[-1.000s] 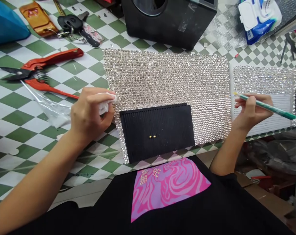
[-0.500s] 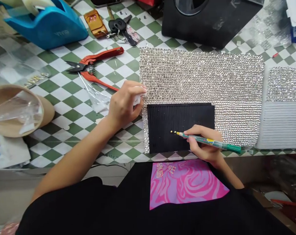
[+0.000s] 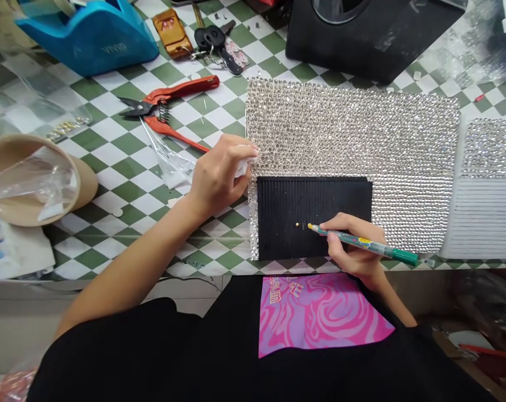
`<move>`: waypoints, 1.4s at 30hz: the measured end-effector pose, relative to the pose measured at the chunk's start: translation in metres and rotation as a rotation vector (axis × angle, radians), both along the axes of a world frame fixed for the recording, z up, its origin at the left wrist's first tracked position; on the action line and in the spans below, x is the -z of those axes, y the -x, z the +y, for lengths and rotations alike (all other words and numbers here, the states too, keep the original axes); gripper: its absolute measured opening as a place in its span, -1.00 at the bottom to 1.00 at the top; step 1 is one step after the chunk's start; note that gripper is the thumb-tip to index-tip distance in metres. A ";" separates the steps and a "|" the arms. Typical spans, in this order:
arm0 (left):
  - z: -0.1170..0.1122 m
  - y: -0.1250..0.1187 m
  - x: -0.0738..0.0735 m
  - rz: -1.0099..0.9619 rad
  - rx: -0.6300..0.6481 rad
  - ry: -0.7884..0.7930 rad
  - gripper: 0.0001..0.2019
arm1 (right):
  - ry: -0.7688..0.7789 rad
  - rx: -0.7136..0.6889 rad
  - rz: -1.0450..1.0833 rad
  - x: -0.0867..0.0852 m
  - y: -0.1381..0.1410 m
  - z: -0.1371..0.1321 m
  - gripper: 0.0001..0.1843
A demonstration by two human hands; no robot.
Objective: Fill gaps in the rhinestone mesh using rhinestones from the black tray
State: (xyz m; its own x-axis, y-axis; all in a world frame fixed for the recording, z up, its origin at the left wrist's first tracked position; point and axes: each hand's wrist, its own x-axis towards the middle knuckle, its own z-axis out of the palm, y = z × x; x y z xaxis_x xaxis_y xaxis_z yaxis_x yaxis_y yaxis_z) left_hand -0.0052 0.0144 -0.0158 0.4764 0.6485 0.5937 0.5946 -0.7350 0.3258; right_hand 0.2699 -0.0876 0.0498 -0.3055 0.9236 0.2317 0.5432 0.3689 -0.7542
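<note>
My right hand (image 3: 357,243) pinches a slim pen (image 3: 353,240) with a clear green barrel, a green end and a yellow tip. That tip is at the surface of a black ridged board (image 3: 278,206), just right of a tiny gold bead (image 3: 297,224). Whether another bead sits at the tip is too small to tell. My left hand (image 3: 223,173) is closed around a crumpled white tissue (image 3: 241,167), by the left edge of a rhinestone-covered sheet (image 3: 311,123). The black board lies on the lower part of this sheet.
Red-handled pruning shears (image 3: 164,109) lie left of the sheet, near keys (image 3: 211,39). A blue tape dispenser (image 3: 106,44) and a black box (image 3: 361,39) stand behind. At left is a beige tub (image 3: 83,178) with plastic inside. Another rhinestone sheet (image 3: 487,145) is at right.
The view has shifted slightly, moving everything a little right. Two gold beads showed left of the pen tip before; now one stands apart, and the gap to the tip is wider.
</note>
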 end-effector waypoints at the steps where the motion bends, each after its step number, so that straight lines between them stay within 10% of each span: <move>1: 0.000 0.000 0.000 0.000 0.000 0.001 -0.63 | 0.002 0.011 0.000 0.000 0.000 0.000 -0.86; 29: 0.000 0.000 -0.002 0.028 -0.021 -0.012 -0.61 | 0.234 0.454 0.494 0.010 -0.018 0.000 -0.85; 42: -0.002 0.004 0.001 0.034 -0.047 0.071 -0.64 | -0.270 0.922 0.389 0.014 -0.133 0.034 -0.87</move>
State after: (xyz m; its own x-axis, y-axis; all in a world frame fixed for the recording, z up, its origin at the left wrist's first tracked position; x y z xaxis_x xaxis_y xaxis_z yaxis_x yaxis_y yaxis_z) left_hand -0.0090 0.0125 -0.0167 0.4632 0.7105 0.5298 0.6397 -0.6818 0.3549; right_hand 0.4034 -0.0538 0.0353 0.6339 0.6636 0.3974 0.4370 0.1166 -0.8919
